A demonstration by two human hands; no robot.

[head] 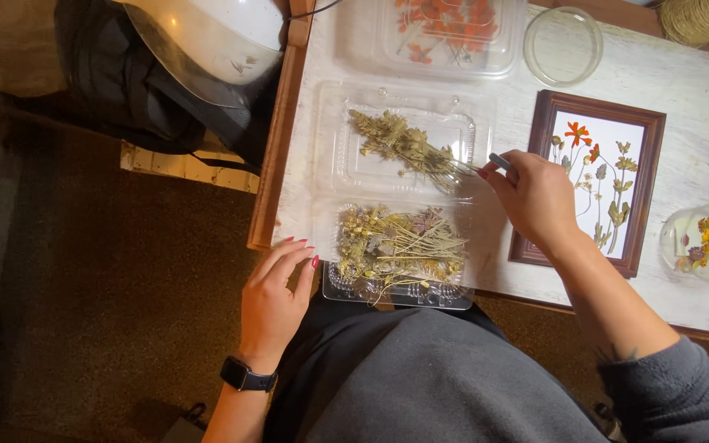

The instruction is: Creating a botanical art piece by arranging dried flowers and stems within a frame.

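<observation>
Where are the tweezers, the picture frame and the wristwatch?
tweezers [498, 161]: head view, metal end sticking from the right hand.
picture frame [545, 176]: head view, brown left edge.
wristwatch [244, 376]: head view, black band on left wrist.

Bench: whitewashed, streaky grey grain, brown edge. Frame: dark reddish-brown, white backing, orange blooms on olive stems. Clamshell: clear; sprigs olive-tan, bundle straw-yellow with dull purple bits. Top tray: clear, orange petals. Dish: clear, yellow-orange bits. Left hand: red nails, black watch. Tweezers: silver. Sleeve: grey. Floor: brown.
</observation>
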